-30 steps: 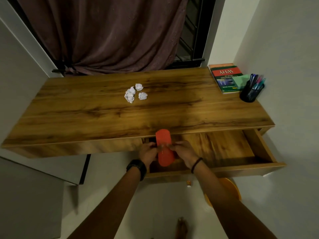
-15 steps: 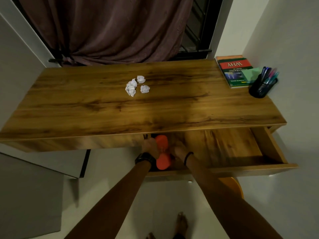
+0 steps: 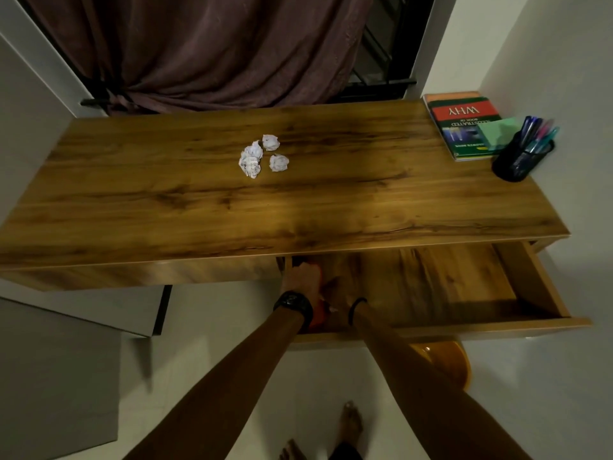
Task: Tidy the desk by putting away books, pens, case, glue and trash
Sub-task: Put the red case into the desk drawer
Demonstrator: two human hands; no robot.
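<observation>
Both my hands reach into the left end of the open wooden drawer under the desk top. My left hand lies over the orange case, of which only a small strip shows beside my watch. My right hand is close beside it in shadow; its fingers are hard to make out. On the desk lie several crumpled white paper balls near the middle. A stack of books with a green note rests at the back right, next to a black cup of pens.
The wooden desk runs wall to wall, with a dark curtain behind it. A yellow bin stands on the floor below the drawer. A grey cabinet is at the lower left. My bare feet show at the bottom.
My hands carried the orange case from in front of the desk edge down and into the drawer's left end; it is now mostly hidden under my left hand.
</observation>
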